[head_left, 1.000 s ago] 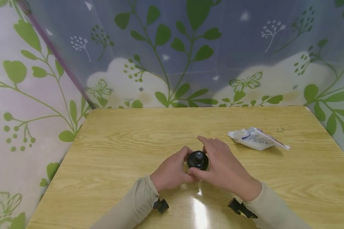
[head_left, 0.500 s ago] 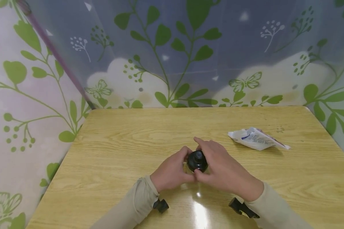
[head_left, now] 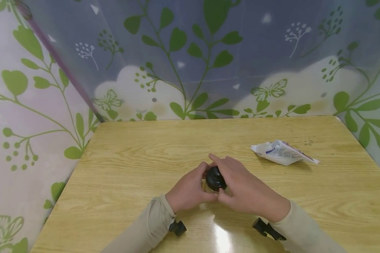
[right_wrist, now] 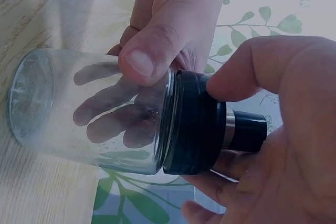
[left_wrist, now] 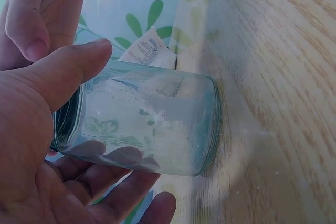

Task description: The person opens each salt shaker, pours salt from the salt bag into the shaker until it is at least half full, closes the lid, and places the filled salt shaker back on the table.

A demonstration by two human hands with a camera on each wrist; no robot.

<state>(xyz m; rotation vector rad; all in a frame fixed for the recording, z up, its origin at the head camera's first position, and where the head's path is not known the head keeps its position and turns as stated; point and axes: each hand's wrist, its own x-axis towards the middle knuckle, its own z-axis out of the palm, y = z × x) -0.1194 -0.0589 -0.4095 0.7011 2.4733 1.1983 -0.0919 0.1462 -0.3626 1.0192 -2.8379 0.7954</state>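
A clear glass jar [left_wrist: 152,114] stands on the wooden table, and traces of white powder cling to its inside. Its black lid [right_wrist: 194,124] has a narrow metal-banded spout or knob on top. My left hand [head_left: 188,188] holds the glass, thumb on one side and fingers round the other. Thumb and fingers of my right hand [head_left: 251,191] grip the rim of the lid from the right. In the head view the right hand covers part of the lid, and the hands hide most of the glass.
A crumpled white packet [head_left: 283,153] with printing lies on the table [head_left: 139,151] to the back right. Patterned leaf-and-butterfly walls [head_left: 139,84] border the table at the back and sides. Black wrist mounts [head_left: 268,229] hang under both sleeves.
My right hand has shifted slightly left and turned over the lid, covering more of it. The lid top has tilted or turned a little leftward. My left hand keeps its hold; the packet stays put.
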